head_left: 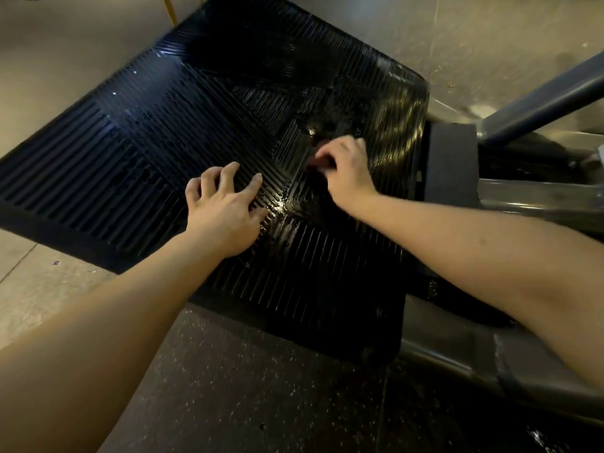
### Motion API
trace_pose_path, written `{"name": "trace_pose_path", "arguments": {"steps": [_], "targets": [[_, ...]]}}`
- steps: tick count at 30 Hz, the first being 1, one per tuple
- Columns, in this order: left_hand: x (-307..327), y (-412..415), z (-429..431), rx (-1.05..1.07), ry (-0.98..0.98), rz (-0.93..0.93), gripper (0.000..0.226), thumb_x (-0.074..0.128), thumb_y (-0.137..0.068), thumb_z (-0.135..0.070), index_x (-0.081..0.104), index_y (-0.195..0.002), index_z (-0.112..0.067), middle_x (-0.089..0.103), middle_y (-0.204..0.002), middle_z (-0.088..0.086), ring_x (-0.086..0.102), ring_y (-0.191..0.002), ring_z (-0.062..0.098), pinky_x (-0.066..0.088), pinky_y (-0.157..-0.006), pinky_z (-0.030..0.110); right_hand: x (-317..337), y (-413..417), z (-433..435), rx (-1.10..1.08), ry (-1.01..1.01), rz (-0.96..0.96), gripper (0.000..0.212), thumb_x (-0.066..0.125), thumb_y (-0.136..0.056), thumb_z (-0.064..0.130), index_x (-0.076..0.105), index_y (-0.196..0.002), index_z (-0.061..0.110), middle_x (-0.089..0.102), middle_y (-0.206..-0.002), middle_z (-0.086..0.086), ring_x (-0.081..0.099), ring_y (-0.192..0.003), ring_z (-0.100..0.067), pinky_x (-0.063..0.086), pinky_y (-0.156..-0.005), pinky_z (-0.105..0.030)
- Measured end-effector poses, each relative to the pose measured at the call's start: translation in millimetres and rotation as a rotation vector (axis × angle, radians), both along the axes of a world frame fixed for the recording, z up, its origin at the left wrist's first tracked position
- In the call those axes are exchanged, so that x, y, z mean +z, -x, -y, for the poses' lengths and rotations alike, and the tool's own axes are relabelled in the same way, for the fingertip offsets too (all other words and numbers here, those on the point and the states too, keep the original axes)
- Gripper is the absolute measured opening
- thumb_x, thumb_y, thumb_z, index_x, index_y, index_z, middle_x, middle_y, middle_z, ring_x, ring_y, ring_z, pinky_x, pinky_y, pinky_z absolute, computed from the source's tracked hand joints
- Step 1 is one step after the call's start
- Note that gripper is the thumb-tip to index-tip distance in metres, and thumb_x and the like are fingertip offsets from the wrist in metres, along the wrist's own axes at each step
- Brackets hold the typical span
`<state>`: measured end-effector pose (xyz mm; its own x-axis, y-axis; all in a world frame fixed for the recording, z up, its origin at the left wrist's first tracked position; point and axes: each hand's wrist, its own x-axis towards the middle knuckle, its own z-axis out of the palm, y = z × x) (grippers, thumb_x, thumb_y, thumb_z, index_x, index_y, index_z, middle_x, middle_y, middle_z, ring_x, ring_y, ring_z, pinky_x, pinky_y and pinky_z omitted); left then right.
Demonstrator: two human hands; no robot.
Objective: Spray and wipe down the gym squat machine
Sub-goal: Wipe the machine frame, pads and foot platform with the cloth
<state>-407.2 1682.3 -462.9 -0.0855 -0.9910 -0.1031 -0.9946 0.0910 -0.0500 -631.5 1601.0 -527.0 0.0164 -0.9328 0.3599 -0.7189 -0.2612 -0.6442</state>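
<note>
The squat machine's black ribbed foot plate fills the middle of the view, tilted and shiny with wet patches. My left hand rests on the plate with its fingers spread and the fingertips touching the ribs. My right hand is right of it, near the plate's centre, fingers curled and pinching a dark cloth that lies against the plate. The cloth is hard to make out against the black rubber. No spray bottle is in view.
A grey steel frame tube slants up at the right, beside a dark block at the plate's edge. More frame rails run along the lower right. Speckled dark floor lies below the plate, pale floor to the left.
</note>
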Motion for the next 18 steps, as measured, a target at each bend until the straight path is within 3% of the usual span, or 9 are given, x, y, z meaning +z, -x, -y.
{"name": "trace_pose_path", "arguments": {"steps": [2,6,10,12,15,18], "targets": [[0,1,1,0.001,-0.013,0.006,0.064,0.038,-0.103,-0.059,0.015,-0.161,-0.044,0.0,-0.169,0.001,-0.007,-0.152,0.027,-0.004,-0.122,0.053,8,2,43,-0.159,-0.037,-0.002,0.018,0.066,-0.096,0.013,0.07,-0.112,0.019,0.056,-0.122,-0.004,0.044,-0.121,-0.024,0.04,-0.107,-0.044],[0,1,5,-0.009,-0.023,0.04,0.066,0.037,-0.103,-0.061,0.012,-0.161,-0.044,-0.001,-0.17,0.001,-0.007,-0.152,0.029,-0.003,-0.122,0.054,5,-11,67,-0.272,-0.165,0.037,0.029,0.058,-0.103,0.022,0.065,-0.131,0.02,0.048,-0.136,-0.004,0.038,-0.131,-0.024,0.035,-0.115,-0.039],[-1,-2,3,-0.022,-0.017,0.04,0.066,0.037,-0.103,-0.06,0.012,-0.161,-0.043,0.0,-0.169,0.002,-0.005,-0.152,0.03,-0.002,-0.122,0.055,-4,-35,7,-0.136,-0.136,0.037,0.032,0.059,-0.102,0.015,0.064,-0.134,0.012,0.045,-0.133,-0.009,0.037,-0.128,-0.026,0.032,-0.114,-0.034],[0,-2,2,-0.033,-0.026,0.051,0.066,0.037,-0.103,-0.061,0.013,-0.162,-0.043,0.002,-0.169,0.002,-0.003,-0.152,0.03,0.0,-0.122,0.055,-10,-46,-40,-0.089,-0.105,0.005,0.032,0.063,-0.097,0.008,0.066,-0.129,0.008,0.048,-0.128,-0.014,0.042,-0.122,-0.031,0.038,-0.11,-0.041],[6,-3,3,-0.04,-0.014,0.056,0.065,0.038,-0.102,-0.06,0.017,-0.161,-0.042,0.007,-0.169,0.003,0.002,-0.152,0.031,0.003,-0.123,0.054,-15,-64,-108,-0.008,-0.033,-0.008,0.034,0.067,-0.089,-0.003,0.068,-0.122,0.003,0.054,-0.117,-0.019,0.051,-0.108,-0.036,0.052,-0.092,-0.049],[11,-8,-3,-0.058,-0.025,0.042,0.062,0.04,-0.105,-0.052,0.02,-0.161,-0.039,0.006,-0.17,0.002,0.002,-0.154,0.029,0.003,-0.124,0.052,-8,-79,-181,0.168,-0.057,-0.007,0.04,0.067,-0.091,0.005,0.061,-0.13,0.014,0.045,-0.124,-0.005,0.048,-0.112,-0.02,0.051,-0.095,-0.034]]}}
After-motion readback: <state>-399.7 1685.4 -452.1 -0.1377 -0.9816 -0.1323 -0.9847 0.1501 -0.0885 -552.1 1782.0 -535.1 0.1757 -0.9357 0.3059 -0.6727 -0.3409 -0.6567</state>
